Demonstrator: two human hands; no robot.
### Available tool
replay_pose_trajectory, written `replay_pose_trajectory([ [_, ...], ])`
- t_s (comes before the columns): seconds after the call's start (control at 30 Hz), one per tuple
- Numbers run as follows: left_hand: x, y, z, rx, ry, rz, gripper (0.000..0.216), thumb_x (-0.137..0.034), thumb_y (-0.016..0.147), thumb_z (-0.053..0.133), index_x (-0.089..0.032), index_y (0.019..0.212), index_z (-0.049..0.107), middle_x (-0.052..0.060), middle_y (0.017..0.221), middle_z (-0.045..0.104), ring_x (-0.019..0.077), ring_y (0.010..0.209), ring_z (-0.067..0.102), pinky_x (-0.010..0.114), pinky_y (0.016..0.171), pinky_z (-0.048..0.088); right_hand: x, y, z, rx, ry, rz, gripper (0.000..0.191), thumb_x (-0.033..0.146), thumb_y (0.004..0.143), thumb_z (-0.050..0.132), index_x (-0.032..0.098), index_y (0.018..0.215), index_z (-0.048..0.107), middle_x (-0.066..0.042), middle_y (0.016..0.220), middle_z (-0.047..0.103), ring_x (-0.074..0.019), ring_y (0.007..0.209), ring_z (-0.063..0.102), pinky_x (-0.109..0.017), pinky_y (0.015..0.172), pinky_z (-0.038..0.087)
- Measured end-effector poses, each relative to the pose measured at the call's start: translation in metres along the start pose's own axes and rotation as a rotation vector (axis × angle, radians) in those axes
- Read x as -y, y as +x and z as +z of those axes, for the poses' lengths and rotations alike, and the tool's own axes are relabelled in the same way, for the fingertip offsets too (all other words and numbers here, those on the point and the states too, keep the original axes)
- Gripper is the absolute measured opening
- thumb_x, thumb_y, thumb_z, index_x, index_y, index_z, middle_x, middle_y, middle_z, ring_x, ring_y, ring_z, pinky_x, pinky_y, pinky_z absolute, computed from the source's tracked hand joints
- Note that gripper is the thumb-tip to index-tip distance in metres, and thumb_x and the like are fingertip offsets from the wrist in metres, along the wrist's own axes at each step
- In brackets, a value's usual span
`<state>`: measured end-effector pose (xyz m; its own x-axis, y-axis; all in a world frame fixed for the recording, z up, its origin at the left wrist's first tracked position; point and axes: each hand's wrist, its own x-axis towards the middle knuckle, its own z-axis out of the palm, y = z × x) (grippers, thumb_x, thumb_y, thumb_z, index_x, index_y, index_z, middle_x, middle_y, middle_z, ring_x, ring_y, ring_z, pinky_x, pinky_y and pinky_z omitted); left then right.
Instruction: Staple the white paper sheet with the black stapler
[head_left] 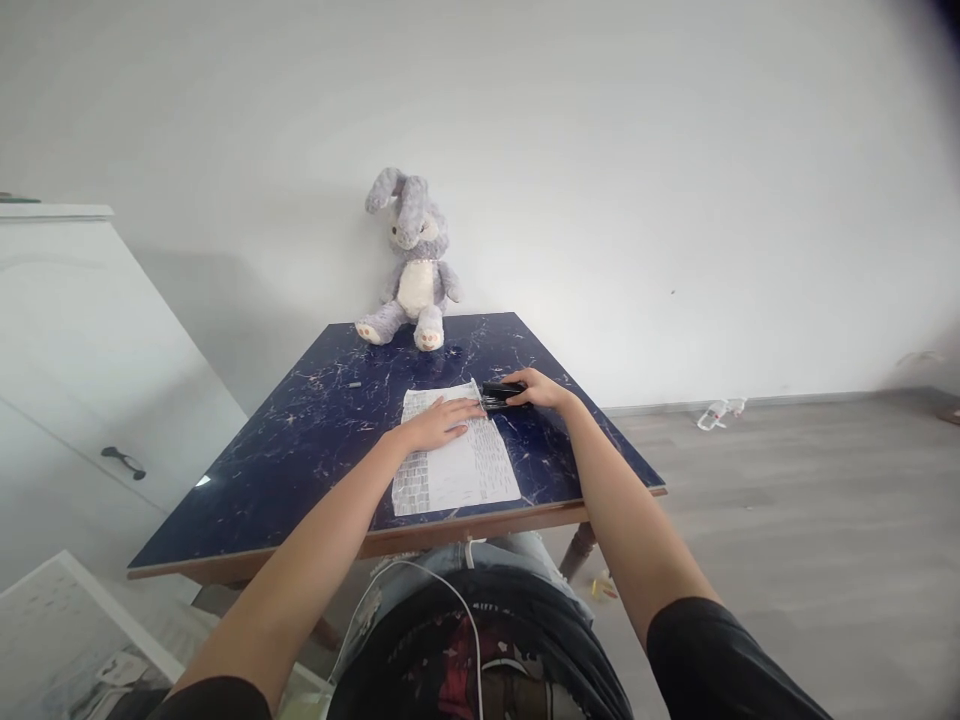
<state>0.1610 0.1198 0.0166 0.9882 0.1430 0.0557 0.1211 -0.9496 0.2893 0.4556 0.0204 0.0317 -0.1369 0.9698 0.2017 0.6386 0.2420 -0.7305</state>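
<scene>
Sheets of paper (457,470) with writing and a drawn brick pattern lie on the blue marbled table (300,470) in front of me. My left hand (435,424) rests flat on the upper part of the paper, fingers stretched out to the right. At the paper's upper right edge is a black stapler (495,391), its jaws at the paper. My right hand (534,390) grips the stapler from the right side. The paper's corner by the stapler is slightly raised.
A grey plush rabbit (415,265) sits at the table's back edge against the wall. A small grey piece (354,385) lies left of the paper. A white cabinet (82,370) stands at the left. Clear plastic items (720,412) lie on the floor at right.
</scene>
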Motion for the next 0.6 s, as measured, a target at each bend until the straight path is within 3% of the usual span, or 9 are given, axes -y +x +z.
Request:
replay_pose_trajectory([
  [0.17, -0.008, 0.000, -0.003, 0.068, 0.009, -0.067, 0.051, -0.038, 0.108, 0.030, -0.049, 0.158, 0.033, -0.005, 0.171, 0.019, 0.0286, 0.159, 0.015, 0.065, 0.125, 0.007, 0.000, -0.001, -0.001, 0.004, 0.015, -0.016, 0.031, 0.033, 0.073, 0.071, 0.016, 0.098, 0.079, -0.002, 0.090, 0.073, -0.0219, 0.082, 0.062, -0.030, 0.075, 0.044],
  [0.4, -0.011, 0.009, 0.002, 0.080, 0.058, -0.107, 0.053, -0.038, 0.108, 0.033, -0.053, 0.158, 0.029, -0.006, 0.173, 0.010, 0.0335, 0.159, 0.011, 0.071, 0.122, 0.004, 0.002, 0.002, 0.004, 0.045, 0.021, -0.071, 0.031, 0.033, 0.075, 0.068, 0.014, 0.098, 0.077, -0.003, 0.090, 0.071, -0.0207, 0.083, 0.060, -0.029, 0.076, 0.041],
  [0.53, -0.008, 0.013, 0.005, 0.079, 0.037, -0.097, 0.050, -0.048, 0.108, 0.033, -0.052, 0.158, 0.030, -0.008, 0.173, 0.003, 0.0336, 0.160, 0.001, 0.068, 0.124, 0.001, 0.006, 0.008, 0.012, 0.010, -0.092, -0.094, 0.029, 0.034, 0.077, 0.066, 0.016, 0.099, 0.075, -0.002, 0.089, 0.069, -0.0198, 0.082, 0.058, -0.028, 0.075, 0.039],
  [0.6, -0.005, 0.010, 0.003, 0.074, 0.003, -0.085, 0.053, -0.053, 0.107, 0.034, -0.049, 0.159, 0.030, -0.008, 0.173, 0.003, 0.0319, 0.160, 0.000, 0.061, 0.127, 0.006, 0.007, 0.010, 0.015, 0.009, -0.123, -0.097, 0.030, 0.035, 0.078, 0.066, 0.016, 0.101, 0.073, -0.002, 0.090, 0.068, -0.0197, 0.083, 0.058, -0.028, 0.076, 0.039],
])
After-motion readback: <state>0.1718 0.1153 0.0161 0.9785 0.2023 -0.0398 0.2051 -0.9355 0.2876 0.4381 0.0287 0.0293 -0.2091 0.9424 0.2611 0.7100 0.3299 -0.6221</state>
